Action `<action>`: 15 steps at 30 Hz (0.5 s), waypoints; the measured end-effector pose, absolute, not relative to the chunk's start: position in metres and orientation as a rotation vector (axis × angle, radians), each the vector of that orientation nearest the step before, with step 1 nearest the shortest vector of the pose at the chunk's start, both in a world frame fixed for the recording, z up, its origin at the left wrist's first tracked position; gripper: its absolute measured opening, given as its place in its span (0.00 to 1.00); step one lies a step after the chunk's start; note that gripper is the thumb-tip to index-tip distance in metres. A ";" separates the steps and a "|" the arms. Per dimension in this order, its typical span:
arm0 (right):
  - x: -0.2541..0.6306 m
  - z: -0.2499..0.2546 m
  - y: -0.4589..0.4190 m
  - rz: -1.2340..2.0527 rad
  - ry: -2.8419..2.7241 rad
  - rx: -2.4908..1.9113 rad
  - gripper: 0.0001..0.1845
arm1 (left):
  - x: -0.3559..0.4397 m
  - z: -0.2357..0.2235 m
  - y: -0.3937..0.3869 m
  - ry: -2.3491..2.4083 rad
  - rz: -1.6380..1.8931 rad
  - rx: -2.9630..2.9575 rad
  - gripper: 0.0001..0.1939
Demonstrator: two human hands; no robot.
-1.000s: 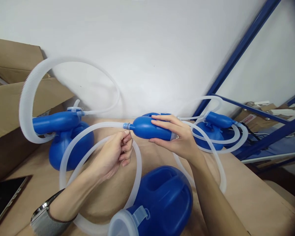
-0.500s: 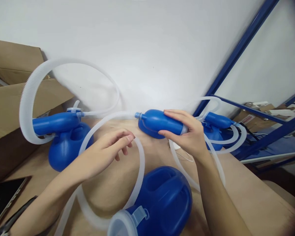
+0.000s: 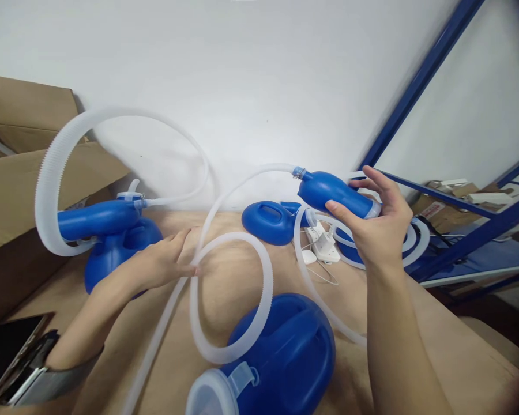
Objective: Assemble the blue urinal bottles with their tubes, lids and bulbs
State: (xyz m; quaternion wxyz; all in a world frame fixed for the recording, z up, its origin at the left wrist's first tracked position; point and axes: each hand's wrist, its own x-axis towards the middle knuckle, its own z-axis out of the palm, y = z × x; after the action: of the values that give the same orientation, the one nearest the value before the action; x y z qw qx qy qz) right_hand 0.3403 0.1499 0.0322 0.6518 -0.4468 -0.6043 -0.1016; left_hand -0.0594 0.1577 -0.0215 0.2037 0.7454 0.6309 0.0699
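Note:
My right hand grips a blue bottle-shaped urinal cup with a clear rim, tilted and raised above the table. From its narrow end a white corrugated hose runs left and loops over the table. My left hand has its fingers stretched out, the thumb tip at the hose; whether it presses on it I cannot tell. In front lies a large blue urinal bottle with a translucent lid. A second blue urinal bottle lies behind, near the wall.
At left, another blue urinal with a coiled hose stands by an open cardboard box. A white power strip with cables lies right of centre. A tablet rests front left; a blue metal shelf stands at right.
My right hand has lifted the cup up and to the right, uncovering the rear bottle and power strip. My left hand has moved left and spread its fingers; the hose loop has shifted.

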 end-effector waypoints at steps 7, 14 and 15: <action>0.368 0.032 0.157 -0.376 -1.021 -0.981 0.28 | -0.052 -0.030 0.163 1.565 0.186 2.117 0.44; 0.427 0.030 0.167 -0.538 -0.794 -0.883 0.24 | -0.060 -0.013 0.162 1.920 0.507 2.175 0.37; 0.440 0.030 0.170 -0.585 -0.722 -0.879 0.27 | -0.064 -0.011 0.160 1.967 0.539 2.175 0.38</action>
State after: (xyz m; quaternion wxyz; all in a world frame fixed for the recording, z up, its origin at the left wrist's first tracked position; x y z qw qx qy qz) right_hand 0.4401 0.1696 0.0301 0.8023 -0.4104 -0.3368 -0.2731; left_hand -0.0635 0.1604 -0.0114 0.0798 0.7271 0.6577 0.1803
